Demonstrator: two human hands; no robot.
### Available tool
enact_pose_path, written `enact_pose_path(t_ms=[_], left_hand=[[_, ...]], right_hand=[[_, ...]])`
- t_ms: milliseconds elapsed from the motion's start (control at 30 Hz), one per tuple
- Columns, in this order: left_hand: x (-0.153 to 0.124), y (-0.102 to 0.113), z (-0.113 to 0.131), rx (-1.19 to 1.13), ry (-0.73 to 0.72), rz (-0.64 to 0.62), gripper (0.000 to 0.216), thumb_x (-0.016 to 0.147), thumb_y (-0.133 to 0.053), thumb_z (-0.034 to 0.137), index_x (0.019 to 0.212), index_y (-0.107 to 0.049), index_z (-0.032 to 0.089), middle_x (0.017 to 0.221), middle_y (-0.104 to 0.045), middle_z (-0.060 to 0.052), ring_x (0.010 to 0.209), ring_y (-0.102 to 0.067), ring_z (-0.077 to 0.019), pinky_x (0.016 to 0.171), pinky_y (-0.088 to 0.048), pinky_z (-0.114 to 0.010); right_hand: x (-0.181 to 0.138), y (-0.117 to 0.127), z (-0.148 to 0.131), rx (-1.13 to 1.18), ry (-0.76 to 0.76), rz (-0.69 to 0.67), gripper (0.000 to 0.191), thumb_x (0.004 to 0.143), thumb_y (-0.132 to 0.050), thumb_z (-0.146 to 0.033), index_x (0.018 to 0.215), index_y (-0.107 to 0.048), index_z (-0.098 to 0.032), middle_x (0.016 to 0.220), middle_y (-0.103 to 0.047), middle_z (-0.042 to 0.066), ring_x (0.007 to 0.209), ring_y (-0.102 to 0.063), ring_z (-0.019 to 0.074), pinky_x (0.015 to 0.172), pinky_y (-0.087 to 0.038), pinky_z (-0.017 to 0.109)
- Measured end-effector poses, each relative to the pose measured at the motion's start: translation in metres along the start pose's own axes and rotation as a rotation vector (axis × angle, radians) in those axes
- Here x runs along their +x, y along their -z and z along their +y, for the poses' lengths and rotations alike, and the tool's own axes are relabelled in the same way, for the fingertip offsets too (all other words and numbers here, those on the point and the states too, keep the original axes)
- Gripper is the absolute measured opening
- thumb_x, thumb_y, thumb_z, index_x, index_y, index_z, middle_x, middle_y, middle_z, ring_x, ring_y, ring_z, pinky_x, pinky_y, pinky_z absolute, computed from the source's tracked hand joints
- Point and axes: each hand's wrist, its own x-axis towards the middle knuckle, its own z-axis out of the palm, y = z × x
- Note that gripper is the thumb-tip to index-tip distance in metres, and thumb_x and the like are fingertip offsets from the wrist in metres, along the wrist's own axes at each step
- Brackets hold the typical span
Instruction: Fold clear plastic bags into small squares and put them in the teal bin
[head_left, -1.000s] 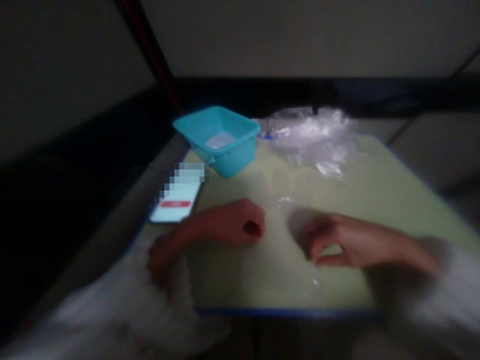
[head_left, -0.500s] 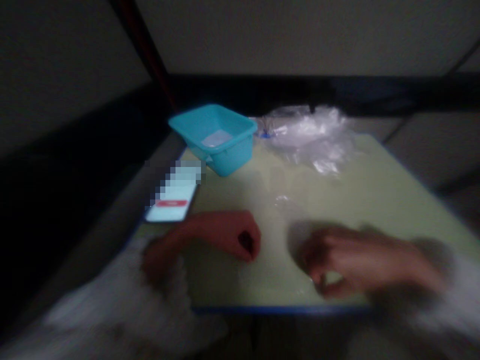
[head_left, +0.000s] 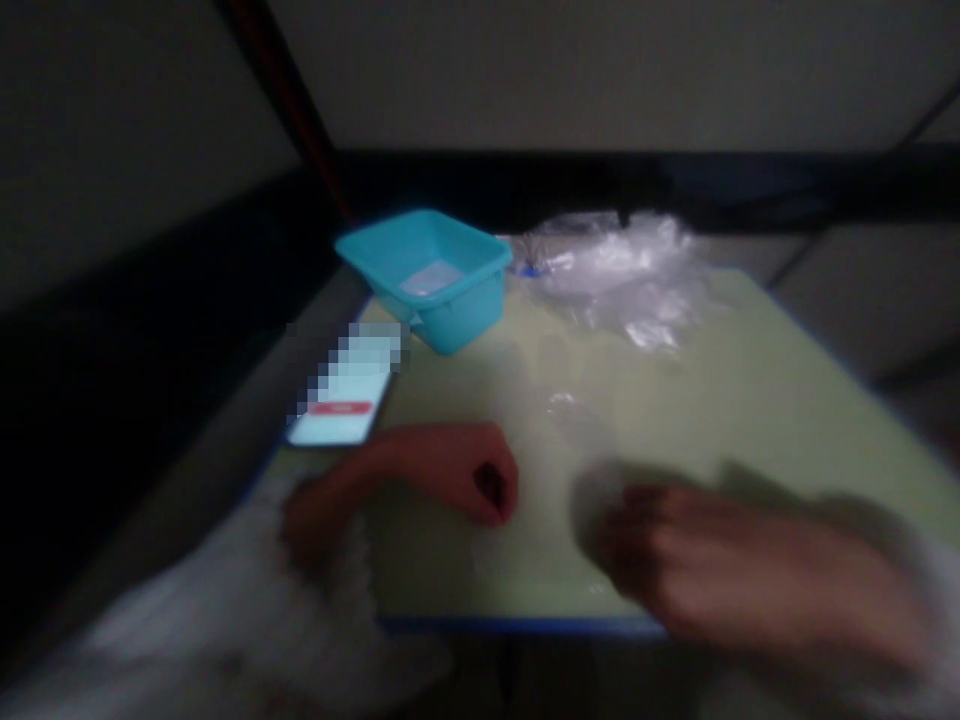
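Observation:
My left hand [head_left: 469, 475] is closed in a curled pinch low on the table, thumb and fingertips together. What it holds, if anything, is hidden in the dim light. Thin clear plastic [head_left: 574, 425], faintly glinting, lies flat between my hands, and its edges are hard to trace. At the right, my right hand [head_left: 720, 560] hovers palm down by the near table edge, its fingers bent and smeared by motion. Whether it grips anything cannot be seen.
A turquoise plastic basket [head_left: 469, 315] with something pale inside stands at the back left of the yellowish table [head_left: 780, 400]. Nearer lies a phone [head_left: 341, 425] with its screen lit. Crumpled clear plastic bags [head_left: 626, 275] are heaped at the back, beside a small blue thing [head_left: 529, 271].
My right hand has moved down and toward the near edge, and the gap seen under its fingers is no longer visible. My left hand stays almost where it was.

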Motion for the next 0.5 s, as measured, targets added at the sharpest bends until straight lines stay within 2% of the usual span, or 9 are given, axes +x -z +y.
enact_pose_path(t_ms=[267, 500], left_hand=[[0.0, -0.0002, -0.0026, -0.032, -0.004, 0.004, 0.01, 0.069, -0.064, 0.002, 0.074, -0.068, 0.009, 0.061, -0.064, 0.003, 0.056, -0.054, -0.0061, 0.054, -0.043, -0.012], [-0.0004, 0.0006, -0.0036, -0.012, -0.022, -0.007, 0.009, 0.071, -0.064, 0.007, 0.077, -0.069, 0.011, 0.066, -0.066, 0.002, 0.058, -0.056, -0.0076, 0.055, -0.044, -0.013]], right_hand=[[-0.0012, -0.0064, 0.0047, 0.081, -0.002, 0.043, 0.01, 0.076, -0.059, -0.012, 0.07, -0.064, -0.018, 0.072, -0.065, 0.002, 0.067, -0.058, 0.0165, 0.061, -0.043, 0.033], [-0.0061, -0.0048, 0.007, 0.245, -0.038, 0.108, 0.01, 0.075, -0.059, -0.009, 0.071, -0.061, -0.018, 0.079, -0.065, 0.001, 0.069, -0.058, 0.0131, 0.062, -0.042, 0.028]])
